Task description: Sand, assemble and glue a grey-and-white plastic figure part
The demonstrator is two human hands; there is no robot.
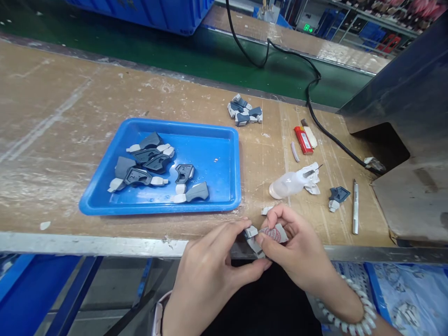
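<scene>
A small grey-and-white part (255, 237) is held just over the near edge of the workbench (52, 140), caught between both hands where their fingertips meet. The left hand (210, 273) comes in from the left with its forefinger stretched along the top and its thumb beneath, so the part sits at the very tips of its nearly closed fingers. The right hand (297, 252) is curled more tightly, with thumb and fingers pinched on the part's right end. A piece with a reddish print (276, 233) shows between them, and whether it belongs to the same part cannot be told. A bead bracelet (360, 317) circles the right wrist. Just beyond the hands a small white scrap (266, 210) lies on the bench. To the left stands a blue tray (157, 207) holding a loose cluster of like parts (150, 163). To the right lie a translucent squeeze bottle (290, 183) on its side, a single part (338, 196) and a slim metal tool (355, 207). Farther back are a red lighter (303, 140), a small heap of parts (245, 112) and a black cable (315, 79) that runs across a green belt (175, 51) to a grey machine (402, 93) at the right.
</scene>
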